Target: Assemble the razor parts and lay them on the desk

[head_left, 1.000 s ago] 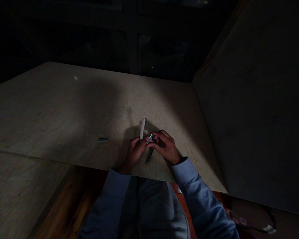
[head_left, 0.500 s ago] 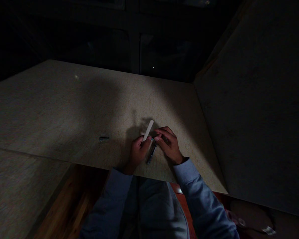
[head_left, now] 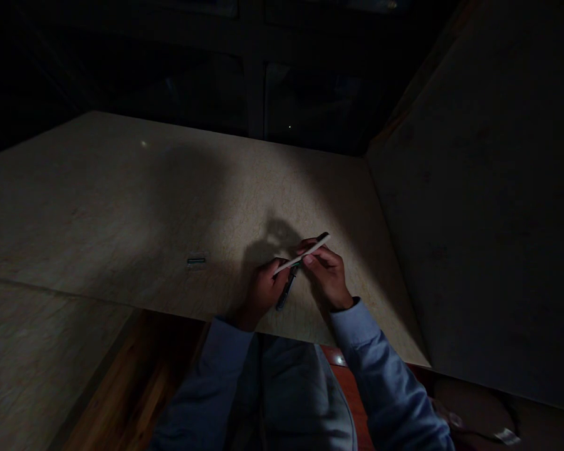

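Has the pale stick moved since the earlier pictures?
Yes: the pale stick has swung to the right, its far tip now nearer the tabletop's right edge.

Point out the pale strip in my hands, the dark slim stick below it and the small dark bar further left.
Pale strip (head_left: 294,260): head view, near mid-length.
Dark slim stick (head_left: 286,292): head view, middle of its visible length.
Small dark bar (head_left: 196,260): head view, middle.
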Action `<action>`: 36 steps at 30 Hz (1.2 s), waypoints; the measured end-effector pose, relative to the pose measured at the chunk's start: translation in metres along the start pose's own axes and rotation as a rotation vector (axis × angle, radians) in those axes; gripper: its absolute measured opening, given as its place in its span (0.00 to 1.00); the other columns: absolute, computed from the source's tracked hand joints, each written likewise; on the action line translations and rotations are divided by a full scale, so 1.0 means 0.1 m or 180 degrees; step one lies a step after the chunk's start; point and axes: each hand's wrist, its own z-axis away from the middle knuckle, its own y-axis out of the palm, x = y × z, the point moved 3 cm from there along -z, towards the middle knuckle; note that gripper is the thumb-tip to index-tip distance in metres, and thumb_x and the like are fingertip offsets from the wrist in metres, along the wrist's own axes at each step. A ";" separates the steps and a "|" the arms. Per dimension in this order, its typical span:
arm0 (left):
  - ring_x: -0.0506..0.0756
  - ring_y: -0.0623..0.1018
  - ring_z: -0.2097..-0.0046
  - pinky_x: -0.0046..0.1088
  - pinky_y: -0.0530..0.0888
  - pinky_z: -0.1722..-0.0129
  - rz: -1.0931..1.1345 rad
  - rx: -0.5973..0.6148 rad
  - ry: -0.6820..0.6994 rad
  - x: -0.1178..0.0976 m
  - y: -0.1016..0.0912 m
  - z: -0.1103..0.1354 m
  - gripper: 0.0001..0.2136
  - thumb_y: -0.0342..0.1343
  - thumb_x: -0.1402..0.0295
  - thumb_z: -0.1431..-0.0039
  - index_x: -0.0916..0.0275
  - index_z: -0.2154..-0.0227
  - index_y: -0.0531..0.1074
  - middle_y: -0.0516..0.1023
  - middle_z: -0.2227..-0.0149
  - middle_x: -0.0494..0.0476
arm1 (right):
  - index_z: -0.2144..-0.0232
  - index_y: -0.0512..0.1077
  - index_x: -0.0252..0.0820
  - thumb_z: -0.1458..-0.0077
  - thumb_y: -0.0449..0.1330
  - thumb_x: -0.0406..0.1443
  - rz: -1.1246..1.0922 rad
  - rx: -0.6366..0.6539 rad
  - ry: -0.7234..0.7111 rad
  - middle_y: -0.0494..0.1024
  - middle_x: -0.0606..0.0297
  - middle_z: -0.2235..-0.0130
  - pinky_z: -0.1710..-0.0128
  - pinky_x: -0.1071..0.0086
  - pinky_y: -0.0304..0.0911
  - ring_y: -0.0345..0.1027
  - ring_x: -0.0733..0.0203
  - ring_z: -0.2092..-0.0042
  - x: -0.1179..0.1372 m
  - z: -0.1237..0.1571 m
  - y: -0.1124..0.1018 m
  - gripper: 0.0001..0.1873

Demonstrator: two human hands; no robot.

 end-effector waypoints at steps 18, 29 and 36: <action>0.48 0.72 0.79 0.24 0.65 0.80 0.1855 -0.0133 -0.1032 -0.08 -0.08 -0.07 0.24 0.64 0.48 0.52 0.68 0.66 0.76 0.82 0.70 0.61 | 0.66 0.73 0.42 0.43 0.63 0.50 -0.0091 -0.0234 0.1061 0.60 0.77 0.82 0.84 0.76 0.43 0.48 0.71 0.82 -0.03 -0.07 -0.24 0.17; 0.49 0.73 0.78 0.25 0.64 0.79 0.1907 0.0244 -0.1078 -0.10 -0.05 -0.06 0.24 0.64 0.46 0.52 0.67 0.71 0.76 0.81 0.72 0.60 | 0.68 0.80 0.41 0.51 0.70 0.45 0.0548 0.0303 0.0776 0.78 0.66 0.71 0.67 0.69 0.66 0.70 0.62 0.69 -0.11 -0.02 -0.04 0.14; 0.48 0.73 0.78 0.24 0.65 0.79 0.2312 0.0438 -0.1044 -0.06 -0.06 -0.02 0.23 0.67 0.49 0.52 0.69 0.68 0.77 0.80 0.72 0.59 | 0.67 0.82 0.41 0.51 0.70 0.44 0.0311 0.0165 0.0905 0.78 0.66 0.72 0.71 0.70 0.62 0.67 0.64 0.72 -0.07 0.00 -0.06 0.13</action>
